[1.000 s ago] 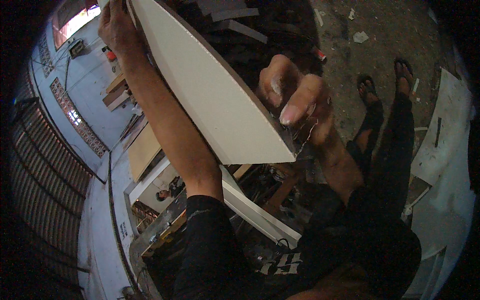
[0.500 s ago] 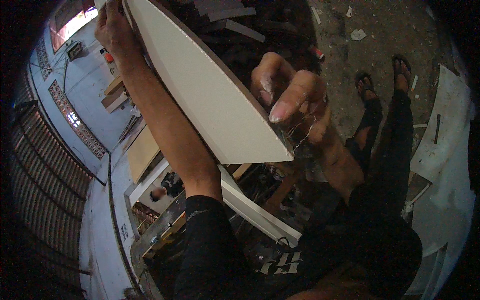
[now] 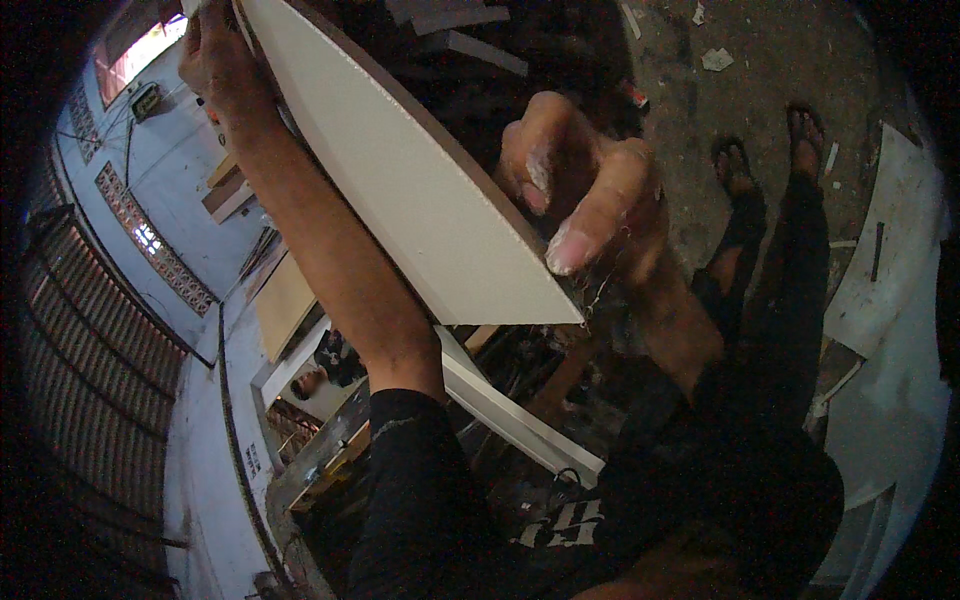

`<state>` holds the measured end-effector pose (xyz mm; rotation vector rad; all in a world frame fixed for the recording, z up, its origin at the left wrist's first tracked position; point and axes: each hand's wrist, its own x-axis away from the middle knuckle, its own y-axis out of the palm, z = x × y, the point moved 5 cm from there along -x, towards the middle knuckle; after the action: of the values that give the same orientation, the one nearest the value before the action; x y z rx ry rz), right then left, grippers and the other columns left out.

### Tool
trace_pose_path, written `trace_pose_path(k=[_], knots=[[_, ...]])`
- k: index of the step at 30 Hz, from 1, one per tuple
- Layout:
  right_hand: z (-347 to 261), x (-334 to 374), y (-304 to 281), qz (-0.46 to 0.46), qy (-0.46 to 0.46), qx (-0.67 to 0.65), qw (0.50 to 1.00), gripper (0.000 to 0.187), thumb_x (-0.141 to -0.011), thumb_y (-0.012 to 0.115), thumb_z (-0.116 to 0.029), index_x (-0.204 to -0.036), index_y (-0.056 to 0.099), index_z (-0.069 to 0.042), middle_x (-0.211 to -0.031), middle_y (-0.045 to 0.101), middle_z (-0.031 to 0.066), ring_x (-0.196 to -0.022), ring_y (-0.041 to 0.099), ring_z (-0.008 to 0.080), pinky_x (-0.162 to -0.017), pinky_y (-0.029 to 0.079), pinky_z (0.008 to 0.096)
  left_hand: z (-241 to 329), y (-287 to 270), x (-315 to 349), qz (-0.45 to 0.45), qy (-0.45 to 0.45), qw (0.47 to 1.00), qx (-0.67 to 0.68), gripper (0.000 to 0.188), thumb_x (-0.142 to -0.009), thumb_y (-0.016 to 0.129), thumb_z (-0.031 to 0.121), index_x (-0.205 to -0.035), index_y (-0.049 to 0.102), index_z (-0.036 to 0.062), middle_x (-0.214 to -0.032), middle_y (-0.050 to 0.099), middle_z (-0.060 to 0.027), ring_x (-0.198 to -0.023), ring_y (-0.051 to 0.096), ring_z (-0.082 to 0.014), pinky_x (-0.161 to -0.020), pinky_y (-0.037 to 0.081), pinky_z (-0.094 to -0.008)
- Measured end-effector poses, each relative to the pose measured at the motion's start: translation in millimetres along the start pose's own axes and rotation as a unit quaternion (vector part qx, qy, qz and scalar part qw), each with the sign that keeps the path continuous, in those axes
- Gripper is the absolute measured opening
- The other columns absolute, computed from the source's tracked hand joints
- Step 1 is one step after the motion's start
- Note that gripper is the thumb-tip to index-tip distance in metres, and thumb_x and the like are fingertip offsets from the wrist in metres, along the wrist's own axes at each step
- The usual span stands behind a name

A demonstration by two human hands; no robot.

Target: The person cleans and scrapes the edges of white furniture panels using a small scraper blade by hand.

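A long white board with a pale face and a darker, rough edge slants from the upper left to a pointed corner near the middle. At its far end my left hand is closed on the board's left side; its fingertips are partly cut off at the picture's top. My right hand is beside the board's right edge, fingers curled, with the thumb tip at the edge just above the near corner. Whitish dust coats its fingertips. Thin, stringy shreds hang between this hand and the corner. What the curled fingers pinch, if anything, is hidden.
Below the board, a white frame-like piece lies amid dark clutter. Offcuts lie beyond. Another person is at the lower left, near a wooden panel. Scraps dot the floor; white sheets lie at right.
My right thumb has moved slightly down along the board's edge toward the corner, and the fingers have shifted a little. The left hand and board have moved slightly left.
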<state>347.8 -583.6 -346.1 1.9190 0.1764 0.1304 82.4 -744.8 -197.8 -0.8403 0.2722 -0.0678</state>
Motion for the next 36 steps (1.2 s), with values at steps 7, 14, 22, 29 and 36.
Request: trace_pose_path(k=[7, 14, 22, 29, 36], knots=[[0, 0, -2, 0.004, 0.008, 0.004, 1.0, 0.015, -0.09, 0.058, -0.008, -0.103, 0.063, -0.003, -0.091, 0.055, 0.0079, -0.079, 0.051, 0.0123, -0.068, 0.04, 0.0217, 0, -2, -2, -0.001, -0.002, 1.0, -0.001, 0.034, -0.093, 0.055, 0.022, -0.115, 0.059, -0.0044, -0.116, 0.062, -0.0158, -0.104, 0.06, -0.0253, -0.09, 0.049, -0.0334], [2, -2, -8, 0.01, 0.014, 0.005, 1.0, 0.015, -0.09, 0.058, -0.008, -0.103, 0.063, -0.003, -0.091, 0.056, 0.0078, -0.079, 0.052, 0.0121, -0.068, 0.04, 0.0214, -2, -3, -1, -0.004, 0.0, 1.0, -0.002, 0.034, -0.093, 0.055, 0.022, -0.114, 0.059, -0.0045, -0.116, 0.062, -0.0161, -0.103, 0.061, -0.0257, -0.09, 0.05, -0.0335], [3, -4, -12, 0.019, 0.02, 0.009, 1.0, 0.016, -0.09, 0.058, -0.009, -0.104, 0.064, -0.003, -0.091, 0.056, 0.0076, -0.078, 0.052, 0.012, -0.067, 0.04, 0.0212, 2, 0, -2, -0.007, 0.005, 1.0, -0.002, 0.033, -0.093, 0.056, 0.021, -0.113, 0.059, -0.0048, -0.116, 0.062, -0.0164, -0.103, 0.061, -0.0261, -0.09, 0.05, -0.0337], [6, -3, -11, 0.019, 0.024, 0.012, 0.999, 0.016, -0.091, 0.058, -0.01, -0.104, 0.064, -0.003, -0.09, 0.057, 0.0074, -0.078, 0.052, 0.0118, -0.067, 0.04, 0.0209, 4, -1, 1, -0.003, 0.01, 1.0, -0.005, 0.032, -0.092, 0.056, 0.02, -0.113, 0.059, -0.005, -0.115, 0.062, -0.0166, -0.102, 0.062, -0.0265, -0.089, 0.05, -0.0339], [7, -4, -17, 0.029, 0.028, 0.018, 0.999, 0.016, -0.091, 0.058, -0.01, -0.104, 0.064, -0.003, -0.09, 0.057, 0.0072, -0.077, 0.052, 0.0117, -0.066, 0.04, 0.0206, 5, 1, 1, -0.003, 0.018, 1.0, -0.005, 0.032, -0.092, 0.056, 0.019, -0.112, 0.06, -0.0052, -0.115, 0.062, -0.0169, -0.102, 0.062, -0.0269, -0.089, 0.051, -0.0341]])
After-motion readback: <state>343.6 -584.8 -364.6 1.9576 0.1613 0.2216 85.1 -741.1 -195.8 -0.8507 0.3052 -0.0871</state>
